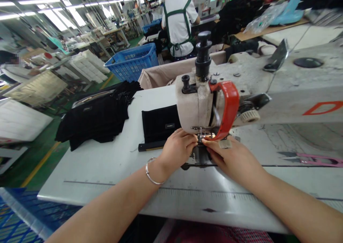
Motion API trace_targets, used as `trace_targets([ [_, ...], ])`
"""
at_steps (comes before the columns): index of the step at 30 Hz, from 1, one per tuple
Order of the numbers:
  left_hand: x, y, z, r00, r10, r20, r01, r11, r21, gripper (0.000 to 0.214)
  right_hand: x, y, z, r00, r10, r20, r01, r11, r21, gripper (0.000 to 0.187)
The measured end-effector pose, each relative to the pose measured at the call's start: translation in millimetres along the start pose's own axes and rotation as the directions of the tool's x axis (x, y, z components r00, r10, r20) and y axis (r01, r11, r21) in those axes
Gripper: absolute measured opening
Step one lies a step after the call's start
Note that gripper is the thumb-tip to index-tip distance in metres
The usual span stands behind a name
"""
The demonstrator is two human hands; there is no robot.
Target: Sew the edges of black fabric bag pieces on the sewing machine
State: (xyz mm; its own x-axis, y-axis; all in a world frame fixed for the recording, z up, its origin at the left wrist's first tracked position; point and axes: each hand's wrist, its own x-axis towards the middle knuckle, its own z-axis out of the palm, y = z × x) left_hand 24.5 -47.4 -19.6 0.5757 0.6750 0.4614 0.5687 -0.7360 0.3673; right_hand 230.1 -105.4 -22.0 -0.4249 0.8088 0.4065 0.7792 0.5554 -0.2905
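Observation:
At the presser foot (200, 137) of a sewing machine (191, 103), my two hands meet with their fingertips close together. My left hand (178, 147), with a silver bangle at the wrist, is closed on the edge of a black fabric piece (155, 123). This piece bears a small label and lies flat left of the needle, partly behind the machine head. A black zipper strip (152, 146) runs along its near side towards my left fingers. My right hand (232, 155) is closed just right of the foot, pinching the same work; its fingertips are partly hidden by the red guard (229, 107).
A stack of black fabric pieces (93, 114) lies on the left of the white table (120, 171). Pink-handled thread snips (313, 159) rest at the right. Beyond are a blue basket (134, 60), a beige cloth-lined bin (160, 73) and a seated person (178, 21).

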Motion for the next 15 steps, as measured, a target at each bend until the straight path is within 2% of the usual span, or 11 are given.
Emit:
trace_targets([
  [7, 1.5, 0.6, -0.5, 0.999, -0.048, 0.012, 0.048, 0.999, 0.002, 0.006, 0.9, -0.6, 1.3, 1.000, 0.015, -0.015, -0.014, 0.999, 0.040, 0.026],
  [15, 2.2, 0.3, -0.7, 0.999, -0.048, 0.022, 0.048, 0.999, 0.012, 0.007, 1.6, -0.8, 1.7, 1.000, 0.010, -0.017, -0.009, 0.999, 0.050, 0.026],
])
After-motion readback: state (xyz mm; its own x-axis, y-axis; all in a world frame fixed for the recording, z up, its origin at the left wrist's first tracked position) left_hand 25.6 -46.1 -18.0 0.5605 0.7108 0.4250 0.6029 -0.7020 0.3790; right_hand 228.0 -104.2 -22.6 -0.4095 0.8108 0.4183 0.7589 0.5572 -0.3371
